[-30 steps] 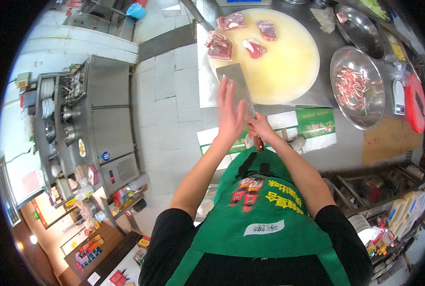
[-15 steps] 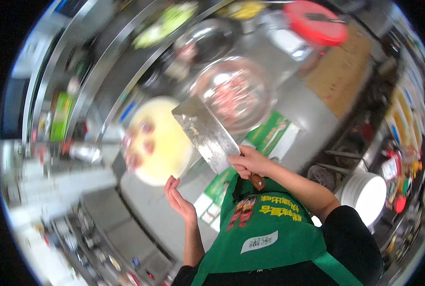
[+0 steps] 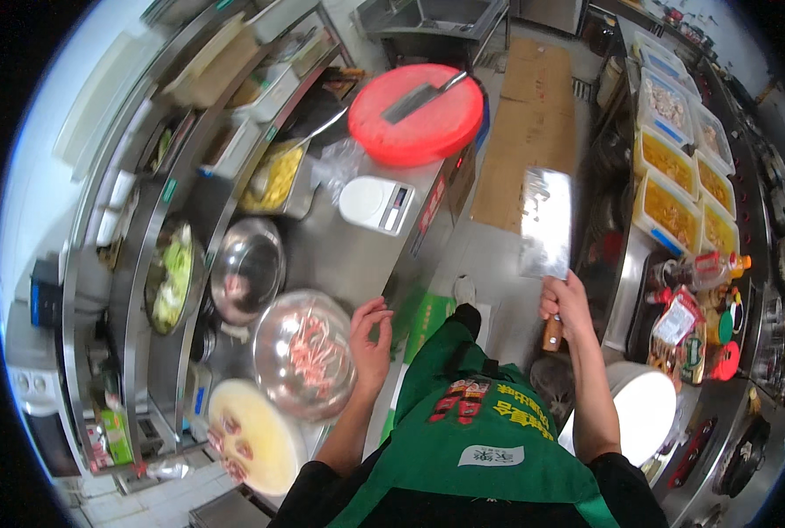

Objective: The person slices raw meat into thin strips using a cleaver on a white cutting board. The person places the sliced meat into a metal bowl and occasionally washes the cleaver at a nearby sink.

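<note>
My right hand (image 3: pixel 564 304) is closed round the wooden handle of a cleaver (image 3: pixel 546 224). Its broad blade points away from me, over the aisle beside the counter. At the counter's edge my left hand (image 3: pixel 370 343) is raised with loosely bent fingers apart and nothing in them. Just left of that hand stands a wide metal bowl (image 3: pixel 267 339) with pale pink strips of raw meat (image 3: pixel 313 352). Nearer to me, a round pale yellow chopping board (image 3: pixel 273 431) carries several dark red pieces of meat (image 3: pixel 232 447).
A second cleaver (image 3: pixel 410 104) lies on a red round board (image 3: pixel 366 128) at the far end of the counter, near a white scale (image 3: pixel 366 201). Along the right, tubs of food (image 3: pixel 667 165), bottles (image 3: pixel 709 268) and a white bucket (image 3: pixel 643 409) stand. Metal shelves (image 3: pixel 159 229) line the left.
My view has turned right, away from the yellow board toward the aisle. The cleaver, still in my right hand, has gone from above the counter to above the aisle.
</note>
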The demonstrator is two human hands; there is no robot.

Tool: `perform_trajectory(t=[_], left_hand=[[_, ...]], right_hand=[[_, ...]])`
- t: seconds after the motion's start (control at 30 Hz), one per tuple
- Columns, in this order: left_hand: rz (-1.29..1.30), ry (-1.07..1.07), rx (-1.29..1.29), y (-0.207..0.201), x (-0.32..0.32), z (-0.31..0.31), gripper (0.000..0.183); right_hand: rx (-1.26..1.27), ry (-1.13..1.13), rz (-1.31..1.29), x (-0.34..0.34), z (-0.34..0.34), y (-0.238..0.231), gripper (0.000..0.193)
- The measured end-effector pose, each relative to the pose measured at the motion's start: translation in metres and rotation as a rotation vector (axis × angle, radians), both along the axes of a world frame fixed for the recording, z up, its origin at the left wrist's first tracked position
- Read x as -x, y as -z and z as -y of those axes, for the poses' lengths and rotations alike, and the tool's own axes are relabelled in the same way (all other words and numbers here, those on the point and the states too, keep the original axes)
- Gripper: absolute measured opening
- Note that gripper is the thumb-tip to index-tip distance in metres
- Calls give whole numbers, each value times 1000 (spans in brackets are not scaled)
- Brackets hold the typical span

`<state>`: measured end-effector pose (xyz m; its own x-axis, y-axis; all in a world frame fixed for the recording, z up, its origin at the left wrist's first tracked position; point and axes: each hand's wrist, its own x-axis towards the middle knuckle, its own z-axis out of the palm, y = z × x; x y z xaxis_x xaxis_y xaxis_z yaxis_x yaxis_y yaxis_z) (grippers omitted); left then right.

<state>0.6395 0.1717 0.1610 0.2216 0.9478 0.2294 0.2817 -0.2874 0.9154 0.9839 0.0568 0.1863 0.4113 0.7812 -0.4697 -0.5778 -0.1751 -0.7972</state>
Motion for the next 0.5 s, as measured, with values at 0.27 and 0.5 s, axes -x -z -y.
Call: perform_trajectory(t=[0.27, 0.5], left_hand=[[234, 190, 6, 35, -232, -196, 17], [285, 481, -78, -44, -466, -352, 17]], right_hand=[[73, 212, 178, -212, -102, 1, 7], [-254, 330, 48, -366, -260, -74, 17]])
